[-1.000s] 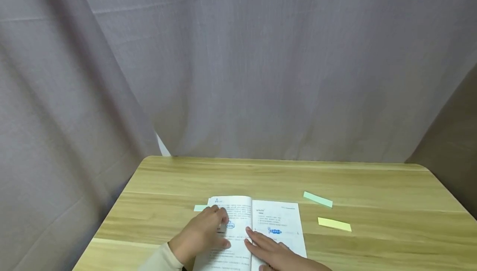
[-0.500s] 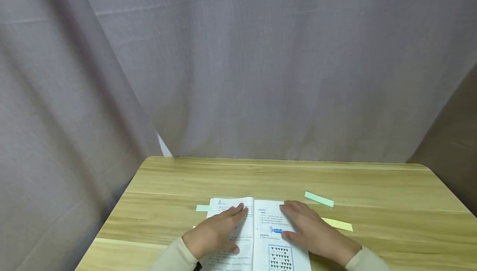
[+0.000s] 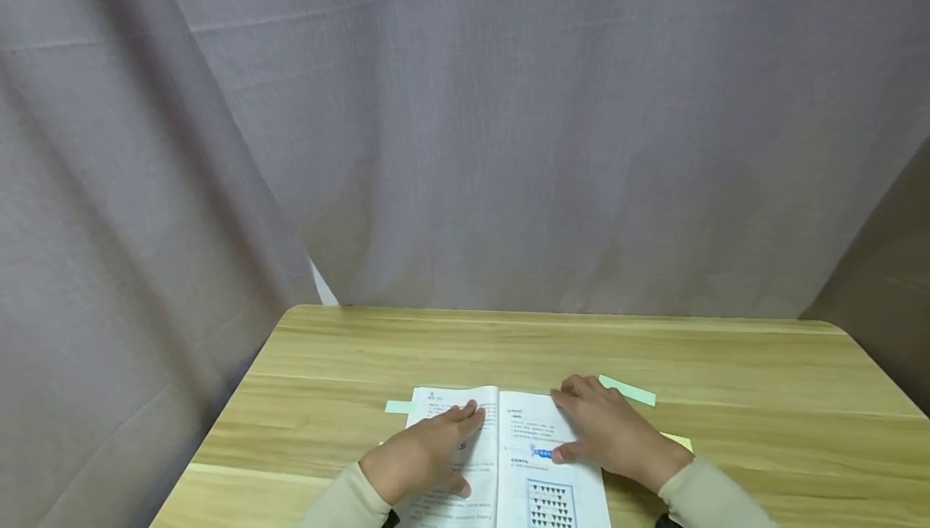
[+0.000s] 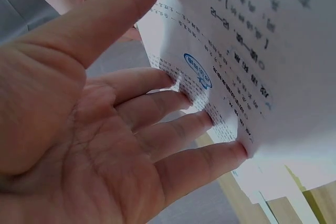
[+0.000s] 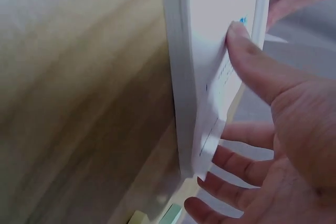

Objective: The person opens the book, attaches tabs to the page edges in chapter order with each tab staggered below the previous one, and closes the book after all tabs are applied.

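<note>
A printed book (image 3: 536,423) lies open on the wooden table, with a blue heading and a boxed grid of black triangles on its right page. My left hand (image 3: 425,449) rests on the left page, fingers extended toward the middle fold. In the left wrist view, that hand's fingertips (image 4: 239,150) touch the printed sheet. Over the upper right part of the book is my right hand (image 3: 617,435). Its thumb (image 5: 247,43) touches the right page, while its other fingers are spread loosely around the page's top corner.
A pale green paper strip (image 3: 398,407) sticks out past the book's left edge. To the right lie a loose green strip (image 3: 632,392) and a yellow strip (image 3: 680,441), both partly behind the right hand. A grey curtain (image 3: 465,148) hangs behind the table (image 3: 363,350).
My right hand has moved from the book's middle fold out to the upper right corner, uncovering the triangle grid. My left hand's fingers have straightened and shifted slightly right on the left page.
</note>
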A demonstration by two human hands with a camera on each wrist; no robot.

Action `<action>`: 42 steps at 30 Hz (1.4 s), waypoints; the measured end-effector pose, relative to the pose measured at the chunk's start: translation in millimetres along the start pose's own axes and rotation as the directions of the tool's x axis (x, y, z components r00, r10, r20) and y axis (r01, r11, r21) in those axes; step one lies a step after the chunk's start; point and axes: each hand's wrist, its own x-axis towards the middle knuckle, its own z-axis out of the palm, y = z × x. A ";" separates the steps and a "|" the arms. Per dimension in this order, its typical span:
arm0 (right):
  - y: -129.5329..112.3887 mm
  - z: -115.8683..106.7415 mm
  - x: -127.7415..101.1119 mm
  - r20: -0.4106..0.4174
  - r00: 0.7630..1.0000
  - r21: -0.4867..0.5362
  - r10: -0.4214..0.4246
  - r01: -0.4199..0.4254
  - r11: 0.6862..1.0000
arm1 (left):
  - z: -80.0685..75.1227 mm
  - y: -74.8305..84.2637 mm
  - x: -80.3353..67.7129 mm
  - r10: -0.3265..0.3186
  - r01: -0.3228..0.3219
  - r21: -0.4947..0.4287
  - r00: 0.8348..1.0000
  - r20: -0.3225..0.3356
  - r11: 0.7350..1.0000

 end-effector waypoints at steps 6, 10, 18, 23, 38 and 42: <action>-6.3 -0.1 0.6 -0.021 1.000 -0.038 -0.005 0.004 0.999 | -3.7 -1.6 2.2 0.000 0.000 0.010 1.000 0.003 1.000; -8.4 -1.9 -5.1 -0.124 0.991 0.085 0.052 -0.041 0.996 | -3.9 -1.9 3.8 0.001 -0.001 -0.006 1.000 0.006 1.000; -35.5 -2.5 -34.4 -0.037 0.986 0.868 0.164 -0.049 0.493 | 3.2 -3.2 -0.5 0.055 -0.058 -0.077 0.997 -0.046 0.995; -50.0 32.6 -42.7 0.040 0.999 0.901 -0.030 -0.023 0.434 | 6.9 -9.5 -13.0 0.077 -0.094 -0.158 0.991 -0.112 0.983; -63.5 86.6 -47.2 -0.137 0.908 0.538 -0.396 0.404 0.740 | -1.8 -40.5 -32.7 0.049 -0.043 -0.915 0.998 -0.026 0.400; -62.9 92.0 -48.7 -0.241 0.862 0.409 -0.446 0.507 0.759 | -3.1 -51.6 -35.0 0.086 -0.024 -0.906 0.996 0.014 0.423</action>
